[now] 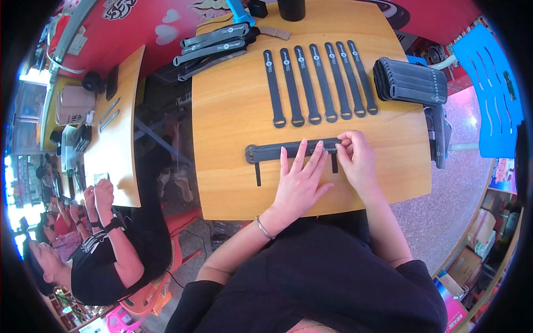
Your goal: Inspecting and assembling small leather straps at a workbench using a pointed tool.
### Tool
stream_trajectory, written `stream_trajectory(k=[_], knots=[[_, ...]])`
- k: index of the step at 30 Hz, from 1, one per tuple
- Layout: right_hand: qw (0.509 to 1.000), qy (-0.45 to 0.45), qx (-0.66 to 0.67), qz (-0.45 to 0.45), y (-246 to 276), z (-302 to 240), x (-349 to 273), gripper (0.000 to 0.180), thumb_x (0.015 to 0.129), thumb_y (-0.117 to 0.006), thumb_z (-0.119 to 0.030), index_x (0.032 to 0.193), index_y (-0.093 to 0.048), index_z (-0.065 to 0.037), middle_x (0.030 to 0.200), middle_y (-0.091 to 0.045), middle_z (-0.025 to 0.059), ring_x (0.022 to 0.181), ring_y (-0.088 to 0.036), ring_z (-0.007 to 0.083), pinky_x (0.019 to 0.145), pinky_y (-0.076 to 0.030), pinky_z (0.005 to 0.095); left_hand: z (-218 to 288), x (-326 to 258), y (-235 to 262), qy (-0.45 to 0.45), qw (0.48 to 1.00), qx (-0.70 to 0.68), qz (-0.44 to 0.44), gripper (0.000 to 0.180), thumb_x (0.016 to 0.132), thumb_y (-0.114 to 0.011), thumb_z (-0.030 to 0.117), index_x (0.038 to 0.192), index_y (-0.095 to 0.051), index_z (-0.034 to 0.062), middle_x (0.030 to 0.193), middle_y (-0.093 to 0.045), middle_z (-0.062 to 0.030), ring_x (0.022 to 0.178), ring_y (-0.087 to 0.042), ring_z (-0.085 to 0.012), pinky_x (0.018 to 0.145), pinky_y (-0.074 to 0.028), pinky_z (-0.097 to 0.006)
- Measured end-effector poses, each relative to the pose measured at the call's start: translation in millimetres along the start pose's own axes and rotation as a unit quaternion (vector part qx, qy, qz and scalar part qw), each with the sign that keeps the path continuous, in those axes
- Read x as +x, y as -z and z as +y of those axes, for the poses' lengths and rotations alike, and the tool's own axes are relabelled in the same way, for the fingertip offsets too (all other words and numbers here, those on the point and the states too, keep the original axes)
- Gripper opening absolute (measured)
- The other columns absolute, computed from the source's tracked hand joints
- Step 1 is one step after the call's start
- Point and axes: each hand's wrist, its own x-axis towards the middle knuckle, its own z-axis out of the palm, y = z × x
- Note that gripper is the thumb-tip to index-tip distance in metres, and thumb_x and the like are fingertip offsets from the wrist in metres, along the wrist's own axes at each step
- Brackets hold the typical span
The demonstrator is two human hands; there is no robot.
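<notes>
A stack of dark grey straps [272, 152] lies crosswise on the table in front of me, its slotted ends at the left. My left hand [298, 182] rests flat over the stack's middle with its fingers stretched out. At the stack's right end, my right hand [358, 164] pinches the straps between thumb and fingers. Two narrow black strips [258, 175] stick out from under the stack toward me, one near each end. Beyond it, several single straps [300, 83] lie side by side in a row, their slotted ends toward me.
Bundled straps [411, 82] sit at the table's right edge. More straps [214, 47] are piled at the back left, near a blue stand [240, 12] and a dark cup [292, 9]. A blue chair [488, 91] stands at the right. At the left, a person [105, 250] works at another table [125, 150].
</notes>
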Motion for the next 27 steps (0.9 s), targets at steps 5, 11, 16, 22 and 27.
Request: stream_trajectory(k=[5, 11, 16, 22, 27], knots=[[1.000, 0.018, -0.001, 0.009, 0, 1, 0, 0.022, 0.078, -0.061, 0.005, 0.097, -0.054, -0.003, 0.088, -0.055, 0.0096, 0.066, -0.058, 0.0177, 0.056, -0.047, 0.0294, 3, 2, -1, 0.000, 1.000, 0.011, 0.004, 0.061, 0.083, -0.059, 0.044, 0.132, -0.048, 0.0077, 0.145, -0.035, -0.0063, 0.136, -0.024, -0.0347, 0.104, -0.015, -0.066], [0.997, -0.029, 0.068, 0.003, 2, 6, 2, 0.023, 0.078, -0.060, 0.006, 0.098, -0.053, -0.003, 0.089, -0.056, 0.0098, 0.066, -0.058, 0.0180, 0.057, -0.048, 0.0293, 10, 7, -3, 0.001, 0.999, 0.041, 0.003, 0.062, 0.083, -0.058, 0.046, 0.133, -0.048, 0.0096, 0.146, -0.035, -0.0030, 0.136, -0.024, -0.0340, 0.101, -0.014, -0.070], [1.000, 0.004, 0.005, 0.006, 2, 3, 1, 0.024, 0.078, -0.062, 0.005, 0.098, -0.053, -0.003, 0.087, -0.055, 0.0091, 0.064, -0.058, 0.0168, 0.056, -0.048, 0.0289, 13, 7, -4, 0.007, 0.999, 0.048, 0.003, 0.064, 0.083, -0.058, 0.047, 0.134, -0.047, 0.0102, 0.146, -0.034, -0.0021, 0.137, -0.023, -0.0335, 0.100, -0.012, -0.071], [0.999, -0.020, 0.024, 0.005, 3, 2, 1, 0.027, 0.075, -0.061, 0.007, 0.099, -0.053, -0.003, 0.085, -0.054, 0.0085, 0.064, -0.057, 0.0166, 0.055, -0.048, 0.0288, 13, 7, -2, 0.005, 0.999, 0.039, 0.000, 0.064, 0.082, -0.060, 0.044, 0.134, -0.046, 0.0104, 0.146, -0.034, -0.0021, 0.137, -0.022, -0.0333, 0.101, -0.012, -0.072], [1.000, 0.018, 0.000, 0.020, 2, 4, 2, 0.027, 0.076, -0.059, 0.008, 0.100, -0.053, -0.003, 0.084, -0.053, 0.0085, 0.062, -0.056, 0.0160, 0.055, -0.047, 0.0275, 12, 10, 9, -0.005, 1.000, -0.008, 0.021, 0.052, 0.081, -0.065, 0.034, 0.124, -0.054, 0.0085, 0.137, -0.045, -0.0040, 0.131, -0.034, -0.0322, 0.103, -0.020, -0.065]])
